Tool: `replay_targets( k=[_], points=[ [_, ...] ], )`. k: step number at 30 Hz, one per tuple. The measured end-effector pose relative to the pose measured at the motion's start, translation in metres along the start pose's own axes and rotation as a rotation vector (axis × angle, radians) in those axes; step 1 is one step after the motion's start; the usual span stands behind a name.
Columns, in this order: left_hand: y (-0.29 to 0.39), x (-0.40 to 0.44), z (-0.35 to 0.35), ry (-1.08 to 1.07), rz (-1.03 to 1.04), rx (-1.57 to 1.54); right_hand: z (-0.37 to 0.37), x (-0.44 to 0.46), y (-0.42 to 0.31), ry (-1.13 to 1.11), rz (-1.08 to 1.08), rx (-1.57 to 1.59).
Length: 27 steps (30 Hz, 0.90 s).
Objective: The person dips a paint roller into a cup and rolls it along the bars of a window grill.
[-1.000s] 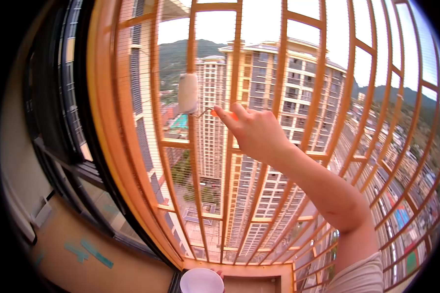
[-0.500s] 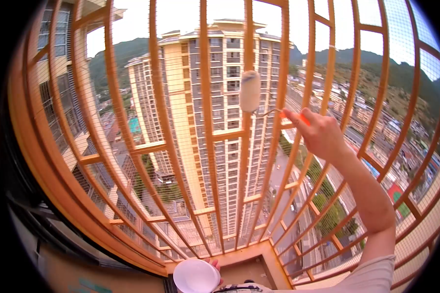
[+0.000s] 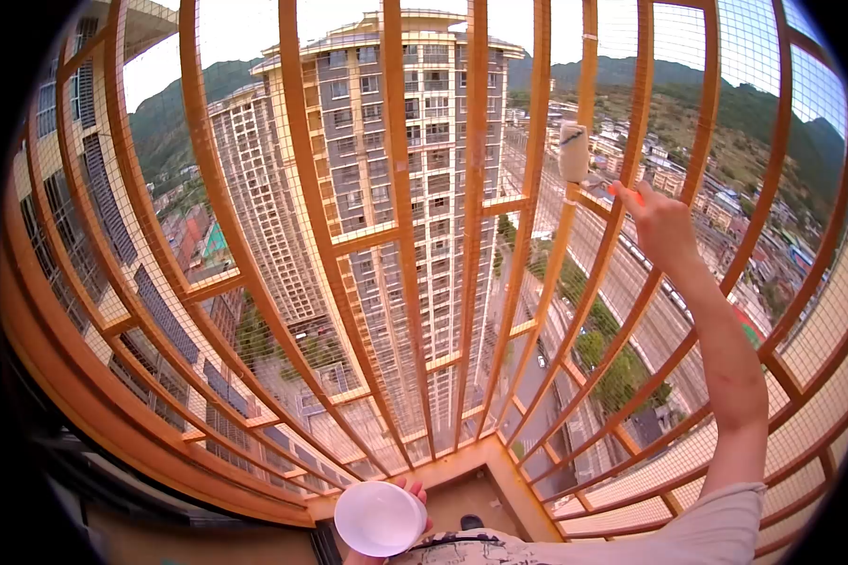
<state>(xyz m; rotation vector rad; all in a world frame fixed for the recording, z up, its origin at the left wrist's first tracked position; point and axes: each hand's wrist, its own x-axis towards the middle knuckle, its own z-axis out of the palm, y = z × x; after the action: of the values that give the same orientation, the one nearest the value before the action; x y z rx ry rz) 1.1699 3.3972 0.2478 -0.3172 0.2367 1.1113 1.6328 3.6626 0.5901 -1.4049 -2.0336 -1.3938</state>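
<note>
My right hand [image 3: 662, 224] is closed round the orange handle of a small paint roller [image 3: 574, 153], up at the right. The roller's pale sleeve stands upright against an orange-brown bar [image 3: 587, 85] of the window grille. Low in the view, my left hand [image 3: 415, 492] holds a white bowl [image 3: 380, 519] from its right side and from below. Part of that hand is hidden behind the bowl. Something whitish shows inside the bowl, too faint to make out.
Fine wire mesh covers the grille on its outer side. Beyond it stand tall buildings [image 3: 358, 141], a road and hills. An orange-brown ledge [image 3: 443, 468] runs below the bars, and a dark frame lies at the lower left.
The view has turned right. My right hand has carried the roller rightwards, from a bar on the left to one farther right. The bowl stays low, with more of my left hand showing.
</note>
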Motion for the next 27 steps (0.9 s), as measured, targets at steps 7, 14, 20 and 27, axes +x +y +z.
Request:
replay_targets(
  k=[7, 14, 20, 27],
  points=[
    [0.026, -0.014, -0.024, -0.123, -0.005, -0.059, -0.032, 0.013, -0.045, 0.065, -0.105, 0.186],
    [0.044, -0.042, -0.024, -0.12, 0.022, -0.125, -0.073, 0.053, -0.15, 0.192, -0.263, 0.315],
    [0.056, -0.073, -0.032, -0.127, 0.047, -0.251, -0.118, 0.09, -0.254, 0.234, -0.39, 0.404],
    [0.078, -0.109, -0.064, -0.097, 0.188, -0.219, -0.161, 0.134, -0.399, 0.335, -0.505, 0.662]
  ],
)
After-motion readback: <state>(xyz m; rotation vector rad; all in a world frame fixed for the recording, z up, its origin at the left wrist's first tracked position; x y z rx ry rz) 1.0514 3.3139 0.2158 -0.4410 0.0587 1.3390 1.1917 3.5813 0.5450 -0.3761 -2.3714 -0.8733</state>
